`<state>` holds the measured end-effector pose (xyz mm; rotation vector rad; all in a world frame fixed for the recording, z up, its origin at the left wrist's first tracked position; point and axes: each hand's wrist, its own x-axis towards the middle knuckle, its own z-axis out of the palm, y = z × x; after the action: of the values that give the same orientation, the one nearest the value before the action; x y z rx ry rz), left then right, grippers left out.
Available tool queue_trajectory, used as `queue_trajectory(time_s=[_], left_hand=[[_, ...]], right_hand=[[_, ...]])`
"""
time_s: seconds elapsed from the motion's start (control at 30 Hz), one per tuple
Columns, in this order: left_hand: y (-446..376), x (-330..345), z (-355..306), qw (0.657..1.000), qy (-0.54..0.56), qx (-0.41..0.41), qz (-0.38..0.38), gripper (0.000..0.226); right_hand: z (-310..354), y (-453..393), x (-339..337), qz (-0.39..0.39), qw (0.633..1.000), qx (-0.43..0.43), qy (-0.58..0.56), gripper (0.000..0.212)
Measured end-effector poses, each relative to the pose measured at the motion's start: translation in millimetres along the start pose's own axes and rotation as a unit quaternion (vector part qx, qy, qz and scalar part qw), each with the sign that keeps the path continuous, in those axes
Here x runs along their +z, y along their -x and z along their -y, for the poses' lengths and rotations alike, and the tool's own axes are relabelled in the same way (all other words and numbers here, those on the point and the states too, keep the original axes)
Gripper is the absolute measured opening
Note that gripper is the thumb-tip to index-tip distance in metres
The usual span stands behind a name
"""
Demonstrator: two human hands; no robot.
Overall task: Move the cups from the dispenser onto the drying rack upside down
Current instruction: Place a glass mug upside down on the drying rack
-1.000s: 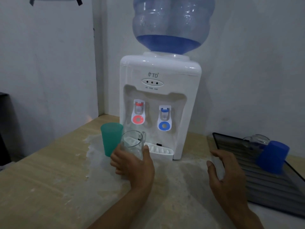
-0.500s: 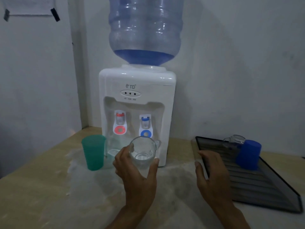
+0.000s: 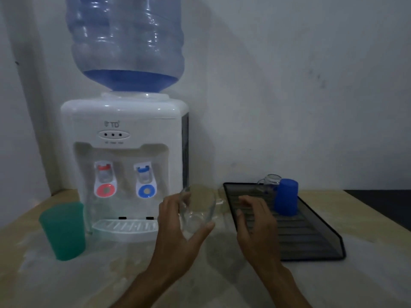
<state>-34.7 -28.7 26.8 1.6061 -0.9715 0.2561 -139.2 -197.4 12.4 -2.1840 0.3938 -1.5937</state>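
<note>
Pale, scuffed wall fills the background, and below it I see a light wooden counter (image 3: 367, 210) with a whitish, powdery-looking patch across its middle. On it stands the white dispenser (image 3: 124, 165), with a big blue-tinted bottle (image 3: 126, 41) upended on top; what I take for water shows only as a darker blue band near the bottle's neck. Two taps sit in the recess, the red tap (image 3: 104, 181) to the left and the blue tap (image 3: 145, 182) to the right, above a white drip tray (image 3: 125, 226).

I have my left hand (image 3: 178, 232) wrapped around a clear glass cup (image 3: 198, 210), fingers behind it and thumb across the front. It is held off the counter, between the dispenser and the drying rack (image 3: 311, 238), tilted with its mouth toward the wall. It looks empty to me.

My right hand (image 3: 255, 221) hovers over the near left part of the rack with fingers spread and loose, gripping nothing.

A green cup (image 3: 63, 230) stands upright on the counter just left of the dispenser; I cannot see into it. On the far end of the black rack a blue cup (image 3: 286, 196) rests upside down, and a clear glass mug (image 3: 268, 185) stands touching it behind; I cannot tell for sure which way up the mug is.
</note>
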Motion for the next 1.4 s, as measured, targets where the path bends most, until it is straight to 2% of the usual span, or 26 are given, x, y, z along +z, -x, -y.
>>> queue_trajectory(time_s=[0.1,0.17,0.27,0.33,0.43,0.53,0.63,0.73,0.83,0.9,1.13,1.27,1.33,1.4], left_hand=[[-33.3,11.0,-22.8,0.998,0.037,-0.024,0.044,0.074],[-55.3,19.1,-40.3,0.993,0.077,-0.036,0.077,0.072],[-80.8,30.1,-59.5,0.986,0.105,-0.033,0.126,0.067],[-89.5,40.3,-66.2,0.976,0.124,-0.045,0.173,0.065],[-88.5,57.8,-64.1,0.960,0.168,-0.073,0.209,0.060],[-84.0,70.0,-58.1,0.952,0.185,-0.077,0.231,0.055],[-90.7,64.2,-54.5,0.944,0.195,-0.079,0.252,0.073],[-101.9,46.1,-52.8,0.947,0.157,-0.037,0.276,0.088],[-105.3,32.2,-49.7,0.943,0.082,-0.001,0.322,0.078],[-105.1,30.8,-46.2,0.945,0.067,0.001,0.319,0.073],[-99.7,47.8,-50.2,0.952,0.172,-0.065,0.243,0.078],[-101.1,50.7,-49.2,0.944,0.186,-0.066,0.265,0.071],[-101.7,51.1,-46.8,0.939,0.188,-0.062,0.281,0.080],[-100.5,52.1,-42.4,0.939,0.187,-0.072,0.281,0.091]], right_hand=[[-1.5,-3.3,-2.2,-0.037,0.994,0.070,-0.076,0.031],[-2.6,-8.0,-6.2,-0.043,0.968,0.135,-0.207,0.020],[-3.8,-15.6,-15.9,-0.007,0.897,0.211,-0.389,0.045],[-3.8,-20.5,-21.9,0.029,0.868,0.231,-0.439,0.059],[-7.8,-23.6,-24.9,0.055,0.849,0.232,-0.471,0.057],[-11.7,-25.8,-27.3,0.041,0.836,0.254,-0.485,0.057],[-16.1,-22.7,-28.8,0.043,0.838,0.268,-0.472,0.047],[-20.3,-19.9,-30.7,0.029,0.834,0.300,-0.463,0.041],[-14.5,-19.9,-32.2,0.023,0.834,0.310,-0.457,0.049],[-7.6,-20.3,-31.1,0.007,0.833,0.316,-0.454,0.054],[2.6,-18.4,-24.6,-0.019,0.774,0.337,-0.536,0.054],[5.4,-20.1,-26.0,-0.044,0.741,0.351,-0.570,0.058],[4.7,-19.9,-27.2,-0.048,0.727,0.363,-0.581,0.048],[2.4,-19.6,-29.4,-0.067,0.713,0.373,-0.590,0.049]])
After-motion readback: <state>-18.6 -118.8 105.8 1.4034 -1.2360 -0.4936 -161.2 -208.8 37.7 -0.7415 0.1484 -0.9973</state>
